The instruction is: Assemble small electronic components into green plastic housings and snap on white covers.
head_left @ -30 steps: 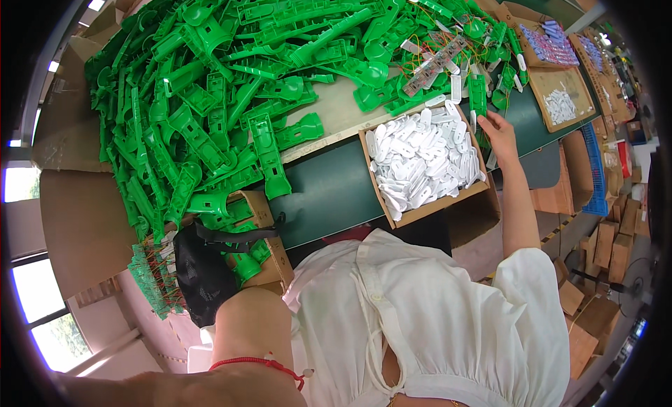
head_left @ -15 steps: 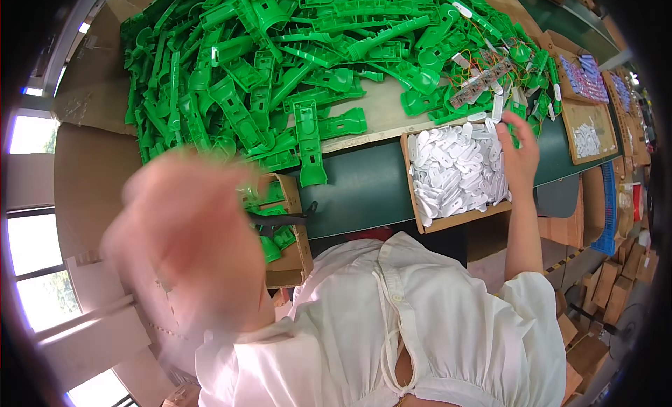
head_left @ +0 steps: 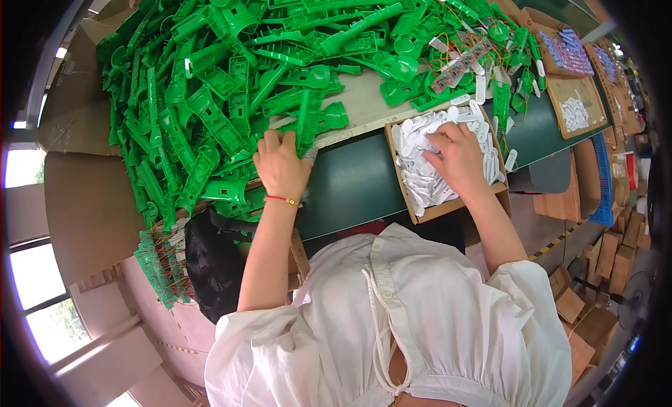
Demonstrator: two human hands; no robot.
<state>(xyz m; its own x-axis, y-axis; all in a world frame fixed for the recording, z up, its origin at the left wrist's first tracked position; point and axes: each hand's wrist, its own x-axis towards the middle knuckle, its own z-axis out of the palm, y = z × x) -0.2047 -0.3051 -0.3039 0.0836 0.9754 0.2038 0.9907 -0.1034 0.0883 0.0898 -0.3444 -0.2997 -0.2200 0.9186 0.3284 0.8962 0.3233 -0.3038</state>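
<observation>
My left hand (head_left: pixel 282 167), with a red bracelet on its wrist, is at the near edge of the green pile. Its fingers are closed on the lower end of a long green plastic shell (head_left: pixel 308 120), which is slightly blurred and points away from me. To the right, my right hand (head_left: pixel 460 158) reaches into a shallow cardboard box (head_left: pixel 404 186) full of small white oval plastic pieces (head_left: pixel 434 183). Thumb and fingers there are curled together around a white plastic piece (head_left: pixel 423 142), partly hidden among the others.
A large heap of green plastic shells (head_left: pixel 203 106) covers the far bench. Circuit boards with wires (head_left: pixel 462 64) lie at its right. Beyond stands a tray (head_left: pixel 593 120) of white parts. Left of my arm are a black bag (head_left: pixel 210 267) and stacked green boards (head_left: pixel 155 267).
My left hand has come from a blurred raised position to the pile and gripped the green shell. The right hand has moved from the box's far right edge in among the white pieces.
</observation>
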